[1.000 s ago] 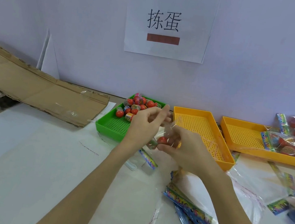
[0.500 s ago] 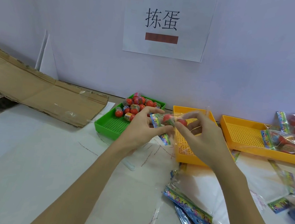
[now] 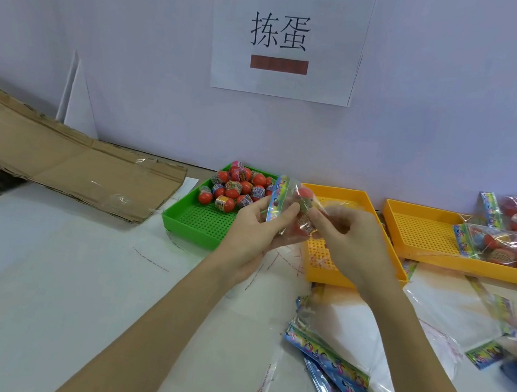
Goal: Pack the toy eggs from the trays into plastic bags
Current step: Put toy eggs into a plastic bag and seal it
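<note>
A clear plastic bag (image 3: 293,207) with a colourful header strip is held in the air between both hands, above the gap between the green and middle trays. Red toy eggs show inside it. My left hand (image 3: 254,228) grips the bag from the left, thumb on the header strip. My right hand (image 3: 349,238) pinches the bag's right side. Behind, a green tray (image 3: 193,223) holds several red toy eggs (image 3: 235,189) piled at its far end.
An orange tray (image 3: 326,268) lies under my right hand; a second orange tray (image 3: 423,239) to the right carries filled bags (image 3: 516,245). Empty bags (image 3: 348,374) are stacked at front right. Flattened cardboard (image 3: 56,160) leans at the left, and a paper sign (image 3: 286,33) hangs on the wall.
Both hands lifted the bag with eggs up from near the table and turned it upright in front of the trays. My right hand shifted right along the bag.
</note>
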Available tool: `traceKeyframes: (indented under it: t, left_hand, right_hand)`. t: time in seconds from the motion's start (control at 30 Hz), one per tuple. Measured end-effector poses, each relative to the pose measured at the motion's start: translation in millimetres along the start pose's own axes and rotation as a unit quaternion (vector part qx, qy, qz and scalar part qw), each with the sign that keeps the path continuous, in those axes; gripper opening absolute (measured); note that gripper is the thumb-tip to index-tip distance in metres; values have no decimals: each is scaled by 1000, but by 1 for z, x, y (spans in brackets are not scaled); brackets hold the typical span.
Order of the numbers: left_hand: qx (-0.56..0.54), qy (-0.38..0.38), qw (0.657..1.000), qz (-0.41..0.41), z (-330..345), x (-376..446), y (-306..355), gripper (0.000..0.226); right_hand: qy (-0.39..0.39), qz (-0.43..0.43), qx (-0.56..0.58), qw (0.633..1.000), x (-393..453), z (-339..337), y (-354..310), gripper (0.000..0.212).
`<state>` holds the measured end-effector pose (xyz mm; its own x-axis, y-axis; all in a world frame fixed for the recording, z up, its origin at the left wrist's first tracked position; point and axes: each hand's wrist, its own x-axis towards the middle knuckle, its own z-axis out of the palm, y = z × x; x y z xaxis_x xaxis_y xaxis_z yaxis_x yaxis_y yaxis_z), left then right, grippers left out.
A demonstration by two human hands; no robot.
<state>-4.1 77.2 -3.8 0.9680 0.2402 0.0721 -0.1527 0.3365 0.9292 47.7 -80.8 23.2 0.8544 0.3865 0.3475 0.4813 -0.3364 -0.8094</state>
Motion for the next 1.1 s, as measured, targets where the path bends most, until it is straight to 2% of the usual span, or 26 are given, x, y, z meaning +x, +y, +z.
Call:
traceKeyframes:
  t: [0.13,0.33,0.43,0.5,0.7,0.8,0.93,1.1]
  left_hand:
    - [-11,0,1000,-1,1,1,0,28]
    - [53,-1,999,-9,2,-1,-1,38]
    - [61,2,998,-7,3,0,-4,29]
    - [62,1,998,-9,4,1,-4,29]
    - [27,-24,999,-8,9,-4,3,35]
    - [1,-4,1000,-23,15,-7,6,40]
    - [-19,30,999,-31,16,-5,6,40]
    - [-56,79,994,-60,12,-2,5,47]
  right_hand:
    - [40,77,117,989,0,2,0,6]
    - [15,128,187,974,-1,0,-3,17]
    - [25,163,263,951,0,3,-3,11]
    - [22,163,273,948,0,5,-1,5]
    - [23,79,191,978,-3,14,-3,19]
    - [28,65,108,992,-2,13,-3,25]
    - [30,48,39,998,-1,8,-2,17]
    - [28,-35,-89,995,0,4,-3,15]
